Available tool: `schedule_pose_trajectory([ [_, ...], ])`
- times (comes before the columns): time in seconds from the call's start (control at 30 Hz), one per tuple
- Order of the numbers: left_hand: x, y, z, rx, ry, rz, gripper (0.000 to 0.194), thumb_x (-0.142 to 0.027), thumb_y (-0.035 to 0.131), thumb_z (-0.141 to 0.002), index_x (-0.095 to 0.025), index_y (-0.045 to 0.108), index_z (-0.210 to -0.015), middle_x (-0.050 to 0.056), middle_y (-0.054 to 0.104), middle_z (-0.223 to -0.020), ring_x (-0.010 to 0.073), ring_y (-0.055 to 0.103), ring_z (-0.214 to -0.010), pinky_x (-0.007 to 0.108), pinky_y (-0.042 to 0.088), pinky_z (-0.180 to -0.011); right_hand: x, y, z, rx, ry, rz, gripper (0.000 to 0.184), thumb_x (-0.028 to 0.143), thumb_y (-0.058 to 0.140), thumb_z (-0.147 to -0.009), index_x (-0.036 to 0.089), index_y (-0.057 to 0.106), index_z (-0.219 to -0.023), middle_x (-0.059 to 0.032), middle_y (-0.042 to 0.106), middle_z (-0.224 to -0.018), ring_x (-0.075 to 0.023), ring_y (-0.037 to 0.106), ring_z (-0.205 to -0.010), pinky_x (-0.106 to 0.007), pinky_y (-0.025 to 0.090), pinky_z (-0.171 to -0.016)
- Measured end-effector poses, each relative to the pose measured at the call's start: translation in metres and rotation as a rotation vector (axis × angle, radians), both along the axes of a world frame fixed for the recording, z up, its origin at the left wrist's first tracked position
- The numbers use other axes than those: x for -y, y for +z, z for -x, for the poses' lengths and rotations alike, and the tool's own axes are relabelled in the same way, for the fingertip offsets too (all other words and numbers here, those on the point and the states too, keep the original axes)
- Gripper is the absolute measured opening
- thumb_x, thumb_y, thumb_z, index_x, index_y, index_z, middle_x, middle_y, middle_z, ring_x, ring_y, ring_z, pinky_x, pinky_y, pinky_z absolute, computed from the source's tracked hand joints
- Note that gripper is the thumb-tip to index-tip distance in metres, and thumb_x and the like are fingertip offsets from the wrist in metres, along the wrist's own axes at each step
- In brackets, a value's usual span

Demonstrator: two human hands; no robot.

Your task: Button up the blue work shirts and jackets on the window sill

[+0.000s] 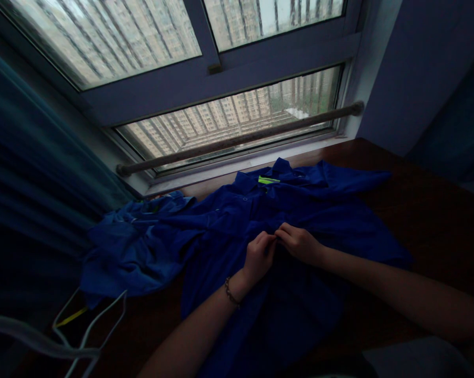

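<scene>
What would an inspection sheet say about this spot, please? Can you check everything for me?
Surface: dark wooden table, reddish-brown; shirt spread across it.
Job's things: blue collared shirt, collar toward the window, lime-green patch near the collar.
Clutter: lighter blue garment, crumpled, at the left; white hangers, apparently, lower left, with a yellow strip beside them.
Grippers: bare left hand and right hand, fingertips together, pinching the shirt front; bracelet on the left wrist.
Cables: nothing seen.
Surroundings: window with a rail across it, buildings outside; blue curtain at the left; dim light.
</scene>
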State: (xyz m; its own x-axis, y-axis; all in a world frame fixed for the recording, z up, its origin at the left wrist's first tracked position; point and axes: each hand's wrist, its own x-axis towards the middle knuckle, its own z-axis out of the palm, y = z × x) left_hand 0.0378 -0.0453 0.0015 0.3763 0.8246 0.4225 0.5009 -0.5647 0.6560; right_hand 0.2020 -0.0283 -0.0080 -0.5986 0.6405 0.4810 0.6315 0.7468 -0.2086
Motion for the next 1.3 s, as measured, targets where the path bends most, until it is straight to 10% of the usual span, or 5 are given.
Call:
schedule_pose_trajectory([
  [0.27, 0.032, 0.000, -0.010, -0.366, -0.428, -0.219, 0.024, -0.015, 0.035, -0.082, -0.018, 0.059, -0.086, 0.007, 0.054, -0.067, 0.0155, 0.050, -0.064, 0.029, 0.040, -0.061, -0.007, -0.007, -0.002, 0.010, -0.066, 0.070, 0.014, 0.019, 0.042, -0.085, 0.014, 0.054, -0.091, -0.0057, 0.051, -0.081, -0.0133, 0.051, -0.066, -0.023, 0.041, -0.057],
  [0.5, 0.008, 0.007, -0.006, 0.122, 0.132, 0.108, 0.036, -0.022, 0.045, -0.080, -0.018, 0.042, -0.115, 0.009, 0.054, -0.105, 0.0105, 0.051, -0.063, 0.025, 0.042, -0.063, -0.006, -0.005, -0.001, -0.110, -0.047, 0.046, 0.018, 0.017, 0.035, -0.087, 0.013, 0.051, -0.095, -0.0073, 0.050, -0.082, -0.0146, 0.050, -0.070, -0.026, 0.045, -0.062],
  [0.67, -0.012, 0.004, -0.001, 0.098, 0.039, 0.326, 0.028, -0.028, 0.049, -0.079, -0.017, 0.055, -0.103, 0.004, 0.062, -0.085, 0.0126, 0.053, -0.065, 0.023, 0.041, -0.060, -0.006, -0.004, -0.001, -0.071, -0.063, 0.049, 0.017, 0.015, 0.035, -0.087, 0.013, 0.051, -0.094, -0.0074, 0.050, -0.082, -0.0153, 0.050, -0.073, -0.026, 0.045, -0.066],
  [1.0, -0.009, -0.001, -0.003, 0.080, 0.152, 0.235, 0.014, -0.027, 0.054, -0.074, -0.015, 0.056, -0.080, -0.002, 0.050, -0.063, 0.0088, 0.043, -0.055, 0.020, 0.033, -0.052, -0.007, -0.005, 0.001, 0.015, -0.216, 0.064, 0.018, 0.013, 0.037, -0.086, 0.014, 0.053, -0.079, -0.0066, 0.051, -0.077, -0.0148, 0.050, -0.068, -0.024, 0.040, -0.063],
  [1.3, -0.006, -0.007, -0.003, 0.208, 0.162, 0.346, 0.017, -0.032, 0.055, -0.073, -0.015, 0.054, -0.075, -0.005, 0.041, -0.055, 0.0068, 0.036, -0.049, 0.018, 0.027, -0.046, -0.042, -0.006, -0.024, -0.682, -0.486, 0.343, 0.032, 0.034, 0.041, -0.083, 0.016, 0.045, -0.056, 0.0026, 0.045, -0.053, -0.0099, 0.041, -0.050, -0.022, 0.031, -0.051],
])
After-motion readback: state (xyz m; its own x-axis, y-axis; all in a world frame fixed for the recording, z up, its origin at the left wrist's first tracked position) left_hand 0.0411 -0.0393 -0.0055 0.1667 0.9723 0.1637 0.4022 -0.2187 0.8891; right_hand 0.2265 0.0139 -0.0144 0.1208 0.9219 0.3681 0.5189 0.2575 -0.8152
